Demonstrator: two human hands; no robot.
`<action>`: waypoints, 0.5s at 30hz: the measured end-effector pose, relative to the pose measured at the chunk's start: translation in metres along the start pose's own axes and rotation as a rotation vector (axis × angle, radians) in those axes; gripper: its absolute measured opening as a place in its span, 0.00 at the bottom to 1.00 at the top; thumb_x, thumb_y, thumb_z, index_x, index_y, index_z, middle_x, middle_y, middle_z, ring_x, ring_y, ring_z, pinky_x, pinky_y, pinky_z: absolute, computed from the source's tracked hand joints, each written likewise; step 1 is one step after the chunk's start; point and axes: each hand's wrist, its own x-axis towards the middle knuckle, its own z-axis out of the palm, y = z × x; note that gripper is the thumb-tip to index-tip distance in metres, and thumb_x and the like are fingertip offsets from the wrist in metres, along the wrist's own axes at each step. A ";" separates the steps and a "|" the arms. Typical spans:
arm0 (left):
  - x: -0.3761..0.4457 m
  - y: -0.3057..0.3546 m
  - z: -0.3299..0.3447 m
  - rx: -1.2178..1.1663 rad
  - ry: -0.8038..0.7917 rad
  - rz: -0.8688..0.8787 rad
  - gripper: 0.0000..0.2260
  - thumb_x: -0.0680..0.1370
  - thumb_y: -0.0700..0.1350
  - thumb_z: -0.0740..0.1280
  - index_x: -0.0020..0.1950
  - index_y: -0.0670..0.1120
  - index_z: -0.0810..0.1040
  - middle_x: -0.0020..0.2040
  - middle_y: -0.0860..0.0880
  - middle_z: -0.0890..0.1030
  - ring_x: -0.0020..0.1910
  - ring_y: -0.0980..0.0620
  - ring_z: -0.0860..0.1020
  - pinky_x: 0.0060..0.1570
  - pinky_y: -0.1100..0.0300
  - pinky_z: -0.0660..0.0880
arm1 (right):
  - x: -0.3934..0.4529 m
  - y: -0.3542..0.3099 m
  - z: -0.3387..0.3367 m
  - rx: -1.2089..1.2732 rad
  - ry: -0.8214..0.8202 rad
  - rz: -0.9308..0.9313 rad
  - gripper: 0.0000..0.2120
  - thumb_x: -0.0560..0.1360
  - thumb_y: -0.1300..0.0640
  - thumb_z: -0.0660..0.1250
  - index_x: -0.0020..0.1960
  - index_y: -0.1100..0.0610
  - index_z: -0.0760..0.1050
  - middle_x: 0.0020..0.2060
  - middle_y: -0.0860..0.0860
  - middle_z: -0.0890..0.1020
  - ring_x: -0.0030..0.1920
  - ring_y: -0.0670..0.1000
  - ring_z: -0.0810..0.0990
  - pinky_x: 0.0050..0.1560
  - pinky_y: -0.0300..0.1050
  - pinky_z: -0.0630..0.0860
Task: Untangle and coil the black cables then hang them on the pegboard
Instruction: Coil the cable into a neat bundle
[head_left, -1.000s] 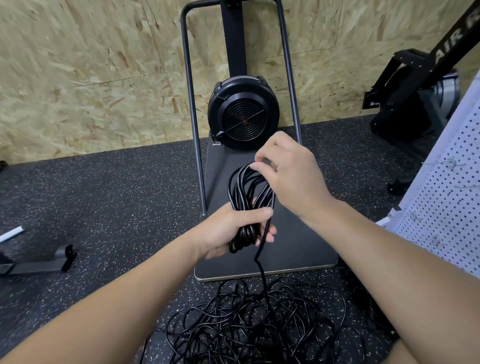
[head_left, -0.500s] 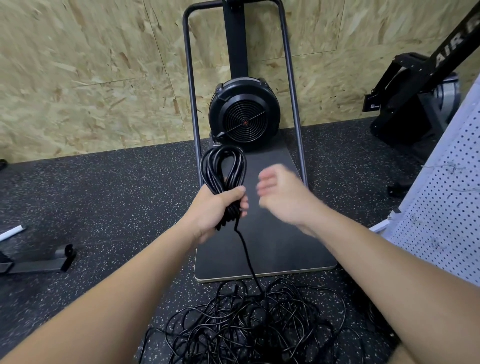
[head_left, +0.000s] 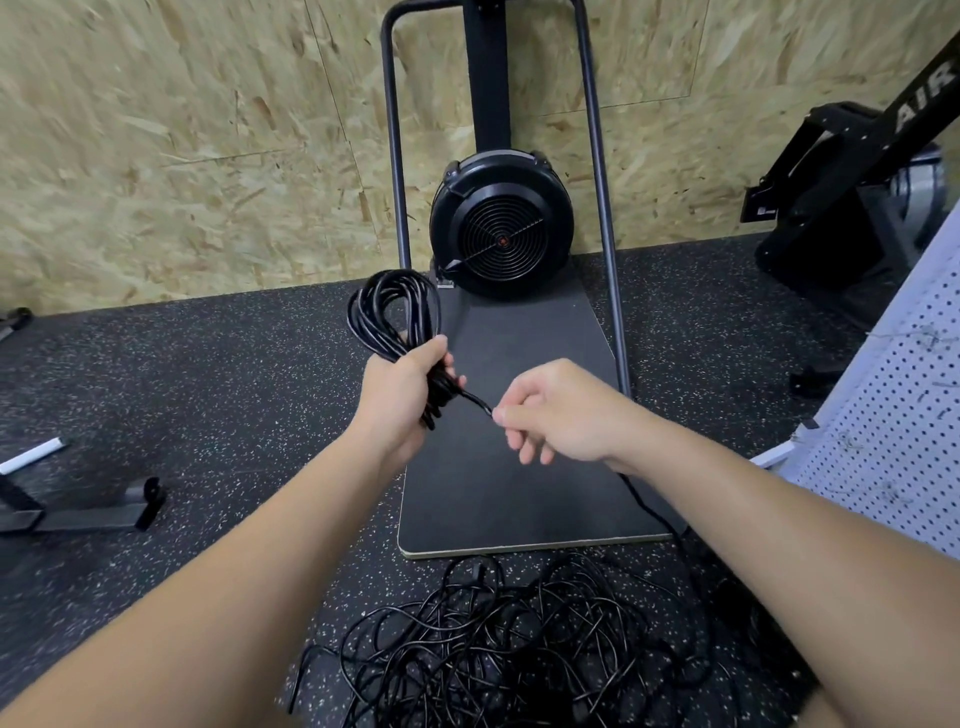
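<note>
Left hand: (head_left: 402, 387) mid-frame, fist wrapped tight round the waist of the coil (head_left: 395, 317), thumb across the top!
Coil: black loops fan out above the fist, towards upper centre, and a short bunch pokes out below it.
Right hand: (head_left: 558, 410) just right of centre, thumb and forefinger nipping the cable (head_left: 475, 401), other fingers loosely curled underneath.
Cable: a short black run, taut-looking, from the left fist straight into that pinch; it shows again under the right wrist, trailing down to the floor.
Tangle: (head_left: 509, 644) bottom centre, a big loose heap of black cable on the speckled floor (head_left: 208, 395), well below both hands.
Pegboard: (head_left: 893, 431) right edge, white, leaning; no coil on it.
Fan: (head_left: 501, 228) upper centre, round black housing at the back of a dark board (head_left: 498, 493), between two upright bars.
Wall: (head_left: 182, 145) chipboard across the top.
Lower left: a dark metal foot (head_left: 104, 512) on the floor.
</note>
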 end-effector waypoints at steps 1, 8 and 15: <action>-0.001 -0.001 0.000 0.007 -0.001 -0.006 0.04 0.83 0.38 0.72 0.50 0.40 0.79 0.39 0.45 0.78 0.37 0.48 0.77 0.42 0.54 0.82 | 0.000 0.000 -0.002 -0.063 -0.005 -0.004 0.09 0.85 0.56 0.68 0.51 0.60 0.83 0.36 0.53 0.85 0.37 0.50 0.86 0.39 0.47 0.82; -0.003 -0.002 -0.002 0.064 -0.067 -0.013 0.05 0.83 0.42 0.73 0.51 0.41 0.79 0.40 0.45 0.77 0.38 0.48 0.78 0.43 0.51 0.80 | 0.006 0.007 0.004 -0.139 0.086 0.045 0.17 0.88 0.50 0.60 0.46 0.53 0.81 0.32 0.50 0.79 0.33 0.56 0.74 0.41 0.52 0.73; -0.001 0.001 -0.005 0.233 -0.042 -0.017 0.10 0.80 0.50 0.74 0.46 0.45 0.79 0.39 0.43 0.77 0.37 0.46 0.75 0.40 0.51 0.67 | -0.005 0.000 -0.014 -0.423 0.151 -0.078 0.12 0.76 0.44 0.81 0.49 0.46 0.80 0.39 0.44 0.85 0.40 0.44 0.82 0.44 0.47 0.80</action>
